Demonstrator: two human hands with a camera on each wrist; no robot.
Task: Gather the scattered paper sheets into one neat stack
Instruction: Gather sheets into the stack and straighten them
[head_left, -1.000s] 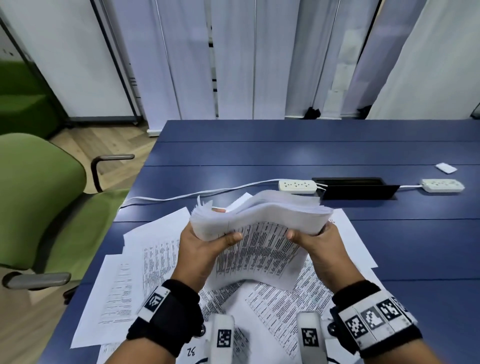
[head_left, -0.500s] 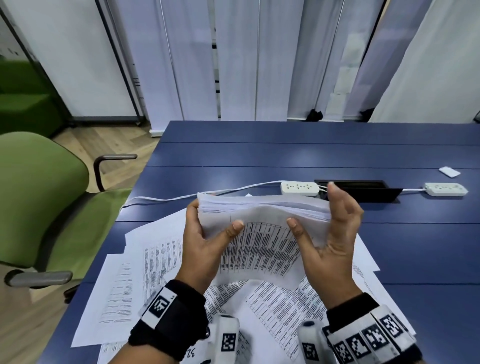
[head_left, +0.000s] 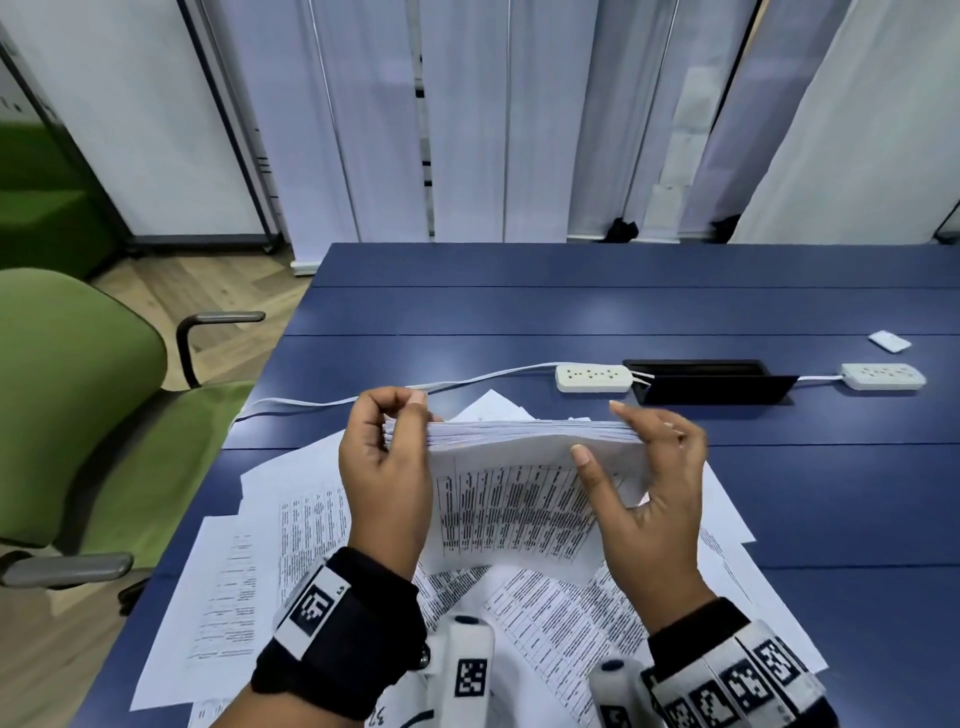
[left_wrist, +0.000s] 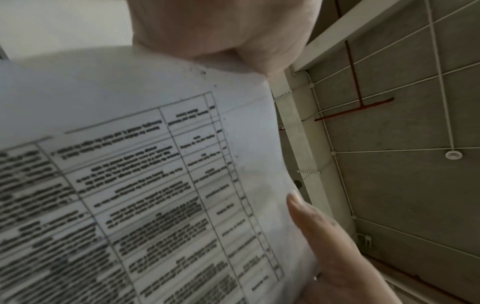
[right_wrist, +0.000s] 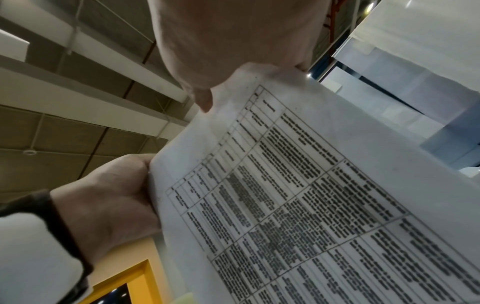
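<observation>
You've got the stack (head_left: 524, 467) up off the surface (head_left: 623, 301), standing more or less on edge between your two hands, printed table facing you. Your left hand (head_left: 387, 467) is clamped on its left end: thumb and fingertips curl over the top corner and pinch the sheets there, with the palm running down that side edge. Your right hand (head_left: 649, 493) grips the right end, fingers laid along the top edge and the back, thumb (head_left: 587, 467) pressing on the front page. The top edge of the stack looks fairly flush, slightly bowed in the middle.

From the left wrist view it's mostly the front page (left_wrist: 155, 185) with rows of blurry text, the heel of your hand above it and the other hand's thumb (left_wrist: 311, 216) resting on the page's edge. The right wrist view shows the same page (right_wrist: 298, 195) from the other side, with your left hand (right_wrist: 116, 195) wrapped round its far edge.

Under your hands, loose sheets (head_left: 249, 571) lie fanned out and overlapping on the near part of the surface, some printed side up, and one pokes out behind the stack. Further back sits a white power strip (head_left: 594, 378) with its cable trailing off to the left, a black cable hatch (head_left: 711, 382) just beside it, then a second strip (head_left: 883, 376) and a small white card (head_left: 889, 341) near the right edge. A green chair (head_left: 78, 415) stands at the left.
</observation>
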